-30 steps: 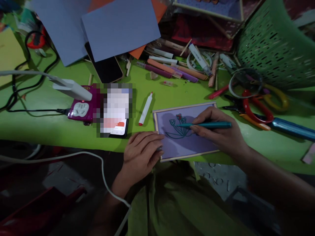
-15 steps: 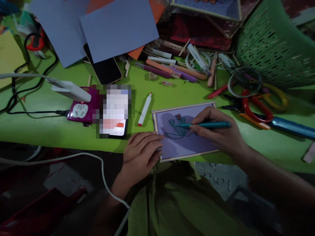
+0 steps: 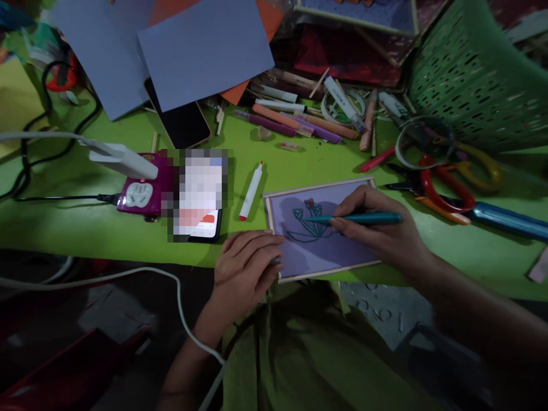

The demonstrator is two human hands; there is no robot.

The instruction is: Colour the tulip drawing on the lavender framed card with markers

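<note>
A purple card (image 3: 334, 251) edged with thin wooden strips lies on the green table, with a green flower drawing (image 3: 314, 225) that has a red spot on one bloom. My right hand (image 3: 372, 225) grips a teal pen (image 3: 374, 218), its tip at the drawing's stems. Fingers of my left hand (image 3: 250, 265) curl over the card's left edge, closed round the frame's lower left corner. Left of the card lies an uncapped white marker (image 3: 251, 192) with a red tip.
A lit phone (image 3: 201, 200) and a magenta power adapter (image 3: 137, 191) lie left. Behind are blue sheets (image 3: 205, 51), a dark phone (image 3: 182, 123) and scattered pens (image 3: 299, 120). Scissors (image 3: 445, 191) and a green basket (image 3: 479, 80) stand right. A white cable (image 3: 177, 297) hangs in front.
The view has shifted very slightly. Both hands, the pen and the card hold nearly the same places.
</note>
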